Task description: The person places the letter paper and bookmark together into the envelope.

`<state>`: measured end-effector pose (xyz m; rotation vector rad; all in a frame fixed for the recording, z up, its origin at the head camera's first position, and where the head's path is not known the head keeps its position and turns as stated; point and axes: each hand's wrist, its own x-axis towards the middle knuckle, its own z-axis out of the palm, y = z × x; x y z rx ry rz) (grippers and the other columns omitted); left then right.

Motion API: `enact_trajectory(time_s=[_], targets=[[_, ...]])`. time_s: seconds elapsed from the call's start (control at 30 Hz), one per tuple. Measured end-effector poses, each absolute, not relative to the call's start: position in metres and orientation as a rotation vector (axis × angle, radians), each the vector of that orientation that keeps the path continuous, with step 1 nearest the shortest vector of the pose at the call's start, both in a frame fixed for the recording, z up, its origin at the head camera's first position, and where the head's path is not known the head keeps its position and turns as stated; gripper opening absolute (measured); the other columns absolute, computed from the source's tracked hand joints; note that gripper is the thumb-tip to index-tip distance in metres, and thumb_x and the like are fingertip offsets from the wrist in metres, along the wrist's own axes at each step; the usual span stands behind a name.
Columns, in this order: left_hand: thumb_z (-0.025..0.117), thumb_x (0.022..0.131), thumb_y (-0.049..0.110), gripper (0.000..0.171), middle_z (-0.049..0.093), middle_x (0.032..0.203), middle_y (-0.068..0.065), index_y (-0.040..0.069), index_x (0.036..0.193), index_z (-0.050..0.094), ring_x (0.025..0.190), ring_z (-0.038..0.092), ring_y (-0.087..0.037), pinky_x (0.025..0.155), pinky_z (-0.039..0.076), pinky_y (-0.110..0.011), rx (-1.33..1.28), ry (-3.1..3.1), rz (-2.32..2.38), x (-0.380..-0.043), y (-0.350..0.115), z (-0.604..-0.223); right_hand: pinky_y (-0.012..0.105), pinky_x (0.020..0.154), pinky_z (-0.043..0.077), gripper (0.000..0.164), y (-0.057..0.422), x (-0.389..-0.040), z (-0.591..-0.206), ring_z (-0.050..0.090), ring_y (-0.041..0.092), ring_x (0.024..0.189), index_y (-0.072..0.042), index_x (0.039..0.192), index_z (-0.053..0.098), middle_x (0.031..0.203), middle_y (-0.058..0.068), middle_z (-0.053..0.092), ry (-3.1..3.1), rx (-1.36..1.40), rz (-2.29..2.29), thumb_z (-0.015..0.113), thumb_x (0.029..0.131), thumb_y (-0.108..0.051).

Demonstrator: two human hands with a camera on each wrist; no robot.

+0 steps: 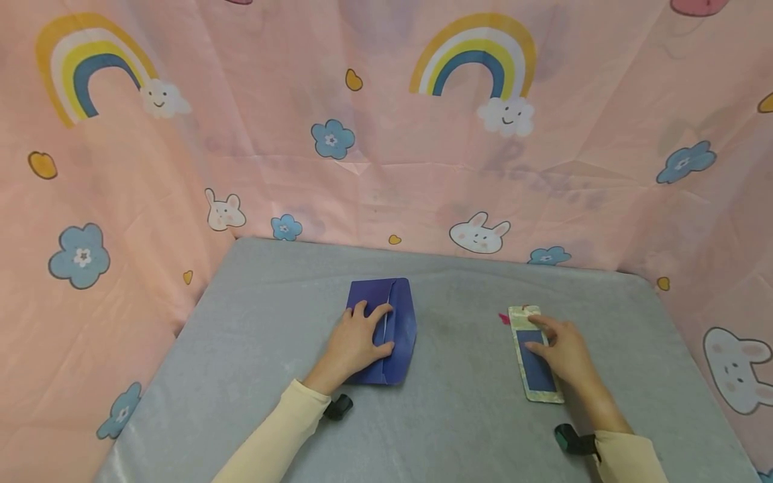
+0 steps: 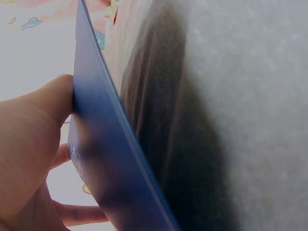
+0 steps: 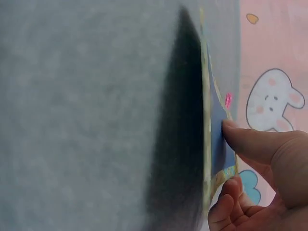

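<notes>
A dark blue envelope (image 1: 406, 329), its flap open to the right, lies left of centre on the table. My left hand (image 1: 355, 341) rests over it with spread fingers, thumb and index finger near the flap's crease. In the left wrist view the thumb touches the blue paper (image 2: 91, 96). To the right lies a flat, phone-shaped card (image 1: 536, 369) with a pale patterned border and blue middle; a small pink tag (image 1: 504, 318) shows at its upper left. My right hand (image 1: 566, 349) holds its upper right side, thumb on the blue face (image 3: 219, 134), other fingers curled at the edge.
Grey cloth (image 1: 453, 402) covers the table. A pink printed curtain (image 1: 386, 188) rises behind it and along both sides. Dark wrist cameras (image 1: 338, 407) sit at both cuffs, low over the cloth. Bare cloth separates the envelope and the card.
</notes>
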<state>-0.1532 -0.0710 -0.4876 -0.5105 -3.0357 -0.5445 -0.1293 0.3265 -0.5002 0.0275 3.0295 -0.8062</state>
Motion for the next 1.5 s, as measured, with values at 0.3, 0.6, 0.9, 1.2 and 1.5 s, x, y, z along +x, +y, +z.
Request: enact_trajectory(time_s=[0.3, 0.6, 0.9, 1.2, 1.5], targets=[[0.074, 0.081, 0.047, 0.066, 0.051, 0.141, -0.025, 0.033, 0.142, 0.050, 0.120, 0.056, -0.047, 0.088, 0.054, -0.058, -0.506, -3.038, -0.544, -0.153, -0.071, -0.488, 0.030, 0.060, 0.031, 0.053, 0.327, -0.129, -0.494, 0.041, 0.018, 0.070, -0.003, 0.136, 0.057, 0.079, 0.008, 0.051, 3.037, -0.010, -0.865, 0.073, 0.085, -0.008], [0.074, 0.082, 0.047, 0.067, 0.051, 0.141, -0.025, 0.032, 0.142, 0.050, 0.121, 0.055, -0.048, 0.090, 0.053, -0.058, -0.509, -3.040, -0.555, -0.153, -0.071, -0.489, 0.025, 0.059, 0.035, 0.045, 0.328, -0.125, -0.493, 0.043, 0.008, 0.068, -0.006, 0.132, 0.062, 0.084, 0.009, 0.059, 3.076, -0.005, -0.974, 0.072, 0.087, -0.009], [0.074, 0.082, 0.047, 0.067, 0.051, 0.141, -0.025, 0.032, 0.142, 0.049, 0.122, 0.055, -0.048, 0.089, 0.053, -0.059, -0.503, -3.046, -0.554, -0.152, -0.071, -0.489, 0.022, 0.061, 0.045, 0.039, 0.332, -0.121, -0.491, 0.050, -0.004, 0.074, -0.004, 0.128, 0.065, 0.100, 0.018, 0.068, 3.074, -0.015, -1.039, 0.070, 0.090, -0.010], [0.074, 0.082, 0.047, 0.066, 0.051, 0.141, -0.025, 0.033, 0.142, 0.049, 0.122, 0.055, -0.049, 0.089, 0.053, -0.059, -0.502, -3.046, -0.558, -0.152, -0.072, -0.490, 0.016, 0.064, 0.044, 0.035, 0.330, -0.120, -0.490, 0.047, -0.014, 0.076, -0.004, 0.124, 0.068, 0.097, 0.020, 0.070, 3.193, -0.049, -1.100, 0.070, 0.090, -0.007], [0.074, 0.082, 0.048, 0.067, 0.051, 0.141, -0.025, 0.033, 0.142, 0.049, 0.122, 0.055, -0.049, 0.089, 0.053, -0.058, -0.509, -3.042, -0.545, -0.153, -0.072, -0.489, 0.011, 0.067, 0.043, 0.036, 0.320, -0.118, -0.479, 0.044, -0.021, 0.080, -0.010, 0.129, 0.066, 0.105, 0.021, 0.070, 3.181, 0.003, -1.152, 0.066, 0.094, -0.013]])
